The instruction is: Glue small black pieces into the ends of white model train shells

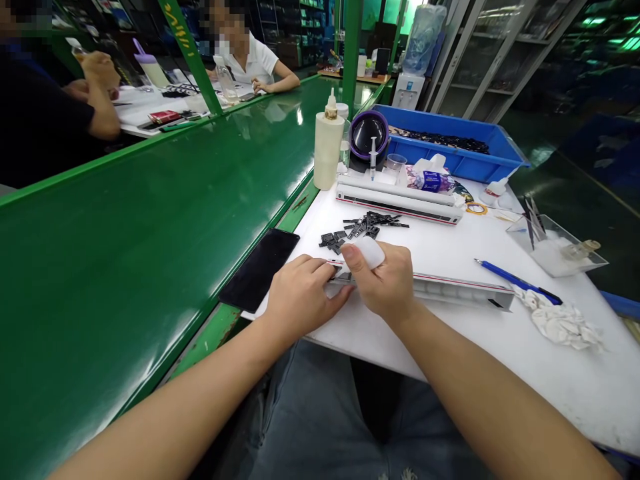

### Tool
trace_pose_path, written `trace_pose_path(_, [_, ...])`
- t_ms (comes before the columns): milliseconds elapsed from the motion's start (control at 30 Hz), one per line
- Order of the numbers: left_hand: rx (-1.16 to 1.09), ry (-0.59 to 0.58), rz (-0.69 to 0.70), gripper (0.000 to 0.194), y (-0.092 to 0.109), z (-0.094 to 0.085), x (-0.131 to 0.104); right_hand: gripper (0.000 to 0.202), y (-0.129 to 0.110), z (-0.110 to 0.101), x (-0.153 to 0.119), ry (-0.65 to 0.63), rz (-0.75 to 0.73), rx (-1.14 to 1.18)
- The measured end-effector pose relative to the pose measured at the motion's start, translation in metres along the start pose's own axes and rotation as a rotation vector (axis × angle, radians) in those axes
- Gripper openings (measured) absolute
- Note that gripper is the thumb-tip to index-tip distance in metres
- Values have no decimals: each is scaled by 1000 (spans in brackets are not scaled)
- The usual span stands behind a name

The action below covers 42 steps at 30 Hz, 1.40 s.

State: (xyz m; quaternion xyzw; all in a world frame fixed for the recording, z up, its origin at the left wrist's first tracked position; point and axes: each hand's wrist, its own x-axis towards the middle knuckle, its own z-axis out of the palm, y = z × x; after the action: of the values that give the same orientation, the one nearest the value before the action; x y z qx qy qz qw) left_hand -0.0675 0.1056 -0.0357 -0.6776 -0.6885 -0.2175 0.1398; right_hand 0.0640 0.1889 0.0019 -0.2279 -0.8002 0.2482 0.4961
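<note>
A long white model train car shell (pixel 460 291) with a red stripe lies along the front of the white work surface. My left hand (pixel 303 293) is closed around its left end, thumb underneath and fingers over the top. My right hand (pixel 387 280) is wrapped round a small white plastic squeeze bottle (pixel 371 253), tipped toward that same end; its tip is hidden by my fingers. Just beyond my hands lies a pile of small black plastic parts (pixel 357 228). Behind the pile lies a second white train car shell (pixel 400 199) with a dark band.
At left are a black phone (pixel 260 270) and a green conveyor belt (pixel 150 267). A large squeeze bottle (pixel 327 150), a blue bin (pixel 450 143) and tissues stand behind. A blue pen (pixel 517 281), crumpled tissue (pixel 565 320) and clear tray (pixel 560 250) lie right. Two people sit across the belt.
</note>
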Motion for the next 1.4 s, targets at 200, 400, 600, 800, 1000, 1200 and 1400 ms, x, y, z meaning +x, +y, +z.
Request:
trace_pose_path(200, [-10,-14,-6,33,0,0,0,47,0,1,1,-15,-2,-5])
trace_pose_path(400, [-4,-17,-3,33,0,1,1,47,1,0,1,-22,9,4])
trace_pose_path(600, [-6,-6,-11,33,1,1,1,47,0,0,1,-17,13,11])
trace_pose_path(800, [-1,-1,-8,32,1,1,2,47,1,0,2,-6,2,7])
trace_pose_path(1000, [23,1,-8,33,1,0,1,47,2,0,2,-2,2,16])
trace_pose_path(1200, [28,18,-1,32,1,0,1,46,2,-1,2,3,-5,53])
trace_pose_path(1400, [31,32,0,32,1,0,2,46,3,-2,2,15,-7,52])
